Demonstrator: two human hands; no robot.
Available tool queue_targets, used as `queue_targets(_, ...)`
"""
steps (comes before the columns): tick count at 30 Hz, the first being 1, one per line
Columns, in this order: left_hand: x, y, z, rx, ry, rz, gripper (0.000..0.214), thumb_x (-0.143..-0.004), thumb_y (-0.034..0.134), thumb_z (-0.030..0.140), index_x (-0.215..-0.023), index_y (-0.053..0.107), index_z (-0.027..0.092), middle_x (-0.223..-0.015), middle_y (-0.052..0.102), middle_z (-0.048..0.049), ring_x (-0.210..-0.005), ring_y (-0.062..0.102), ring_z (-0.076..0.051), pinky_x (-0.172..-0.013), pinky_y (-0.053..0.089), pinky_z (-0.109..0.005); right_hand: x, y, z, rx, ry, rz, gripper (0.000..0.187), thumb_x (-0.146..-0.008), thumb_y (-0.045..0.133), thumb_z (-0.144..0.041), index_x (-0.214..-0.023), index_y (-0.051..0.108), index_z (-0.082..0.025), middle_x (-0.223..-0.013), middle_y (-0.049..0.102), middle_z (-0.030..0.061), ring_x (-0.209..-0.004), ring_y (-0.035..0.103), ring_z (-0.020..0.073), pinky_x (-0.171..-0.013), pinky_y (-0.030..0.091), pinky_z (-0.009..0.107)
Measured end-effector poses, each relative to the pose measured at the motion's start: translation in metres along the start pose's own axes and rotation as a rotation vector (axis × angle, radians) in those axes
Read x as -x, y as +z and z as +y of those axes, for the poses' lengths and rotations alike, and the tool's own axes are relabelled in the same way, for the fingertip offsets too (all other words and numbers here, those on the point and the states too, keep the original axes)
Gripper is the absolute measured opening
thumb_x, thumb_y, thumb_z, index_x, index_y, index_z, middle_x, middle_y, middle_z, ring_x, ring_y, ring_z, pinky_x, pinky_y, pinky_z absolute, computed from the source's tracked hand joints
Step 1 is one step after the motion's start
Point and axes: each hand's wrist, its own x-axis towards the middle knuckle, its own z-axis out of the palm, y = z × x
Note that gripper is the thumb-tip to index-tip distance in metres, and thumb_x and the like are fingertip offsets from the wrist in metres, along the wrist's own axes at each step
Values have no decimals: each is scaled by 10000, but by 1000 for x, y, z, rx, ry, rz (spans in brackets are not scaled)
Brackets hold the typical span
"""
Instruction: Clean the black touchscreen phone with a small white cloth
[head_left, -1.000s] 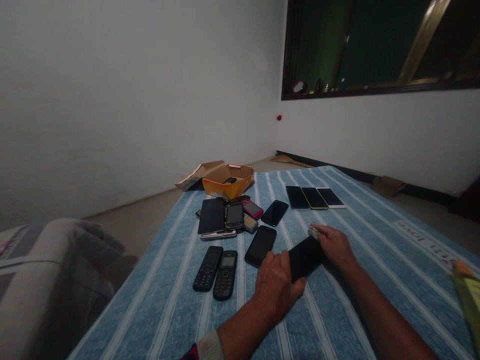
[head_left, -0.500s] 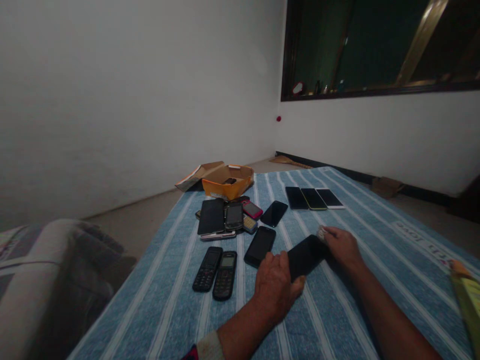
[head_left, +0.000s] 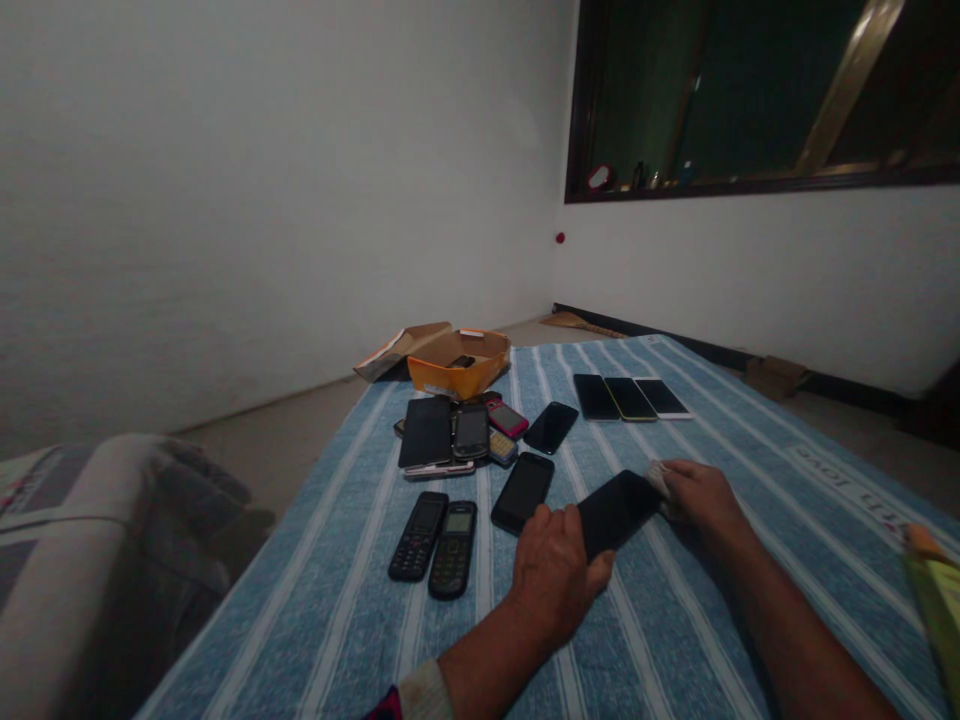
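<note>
My left hand [head_left: 553, 572] grips the near end of a black smartphone [head_left: 616, 512], thumb along one edge and fingers at the other. Pinched in my right hand [head_left: 699, 500] is a small whitish cloth [head_left: 658, 478], which touches the phone's far right corner. Another dark smartphone [head_left: 524, 492] lies just beyond my left hand. Left of it, two black keypad phones, one a plain bar [head_left: 419, 536] and one with a pale screen [head_left: 452, 550], rest side by side.
A pile of phones [head_left: 427, 432] lies in front of an opened orange box [head_left: 459, 378]. One smartphone [head_left: 551, 428] sits alone, and three more [head_left: 630, 398] stand in a row farther back. Blue striped cloth [head_left: 337, 620] covers the surface. A yellow-green object [head_left: 937, 590] is at the right edge.
My right hand with the whitish cloth has shifted slightly right, along the phone's corner. The left hand keeps its grip on the phone.
</note>
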Motion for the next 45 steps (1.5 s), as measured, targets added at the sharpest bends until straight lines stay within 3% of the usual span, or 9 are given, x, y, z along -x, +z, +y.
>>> queue_targets(8,1,5,-1,0,0,20,396,-850,599,451,-1046,630,109,-1000,693,-121,-1003,600,-305,-946,479,-445,9,-6,-8,-213,195,-114,245,-598,604,-288,-752,708,-128,-483,603,31,-400,547,152,-387,402,240)
queue_targets(13,0,-1,2,-10,-13,-7,399,-873,574,432,-1084,624,97,-1013,697,-128,-1011,600,-302,-942,479,-435,7,-6,-3,-322,206,-115,280,-572,675,-294,-782,709,-112,-558,648,52,-443,565,150,-407,418,240)
queue_targets(17,-1,-3,3,-6,-16,-30,402,-889,549,436,-1090,623,97,-1009,697,-135,-1023,601,-304,-937,480,-435,5,-2,-2,-383,176,-17,309,-556,665,-275,-813,728,-116,-696,709,77,-576,635,178,-516,493,267)
queue_targets(21,0,-2,3,-14,-2,-33,414,-893,543,443,-1115,611,99,-1037,692,-133,-1033,597,-301,-952,470,-436,7,4,-6,-304,104,74,302,-571,638,-272,-812,742,-122,-760,732,82,-681,670,206,-598,519,284)
queue_targets(26,0,0,2,-26,0,-20,396,-889,546,452,-1071,621,109,-1017,694,-124,-1012,597,-297,-933,471,-428,8,2,-8,-198,116,14,342,-588,655,-319,-846,749,-114,-730,726,77,-628,661,205,-557,508,285)
queue_targets(33,0,2,1,-29,-9,43,365,-880,541,467,-988,631,129,-882,692,-114,-910,602,-291,-857,478,-422,12,-6,-9,-231,172,-80,291,-593,641,-314,-790,720,-115,-609,673,49,-513,618,178,-464,463,263)
queue_targets(37,0,1,2,-27,-9,49,341,-884,535,467,-937,634,145,-860,684,-103,-889,600,-286,-834,481,-414,17,-7,-17,-230,186,-59,218,-583,642,-281,-720,702,-122,-586,660,51,-486,604,168,-453,464,262)
queue_targets(41,1,4,1,-13,-4,56,350,-860,580,459,-961,634,129,-907,684,-109,-920,597,-288,-860,484,-418,17,-2,-15,-255,187,-79,246,-589,651,-281,-765,707,-119,-592,658,43,-502,606,164,-463,464,258)
queue_targets(45,2,9,0,-23,29,90,400,-836,611,493,-971,633,117,-940,684,-118,-936,594,-299,-864,486,-424,17,9,-9,-248,133,-10,271,-607,634,-273,-812,719,-118,-677,691,52,-561,628,161,-513,491,260)
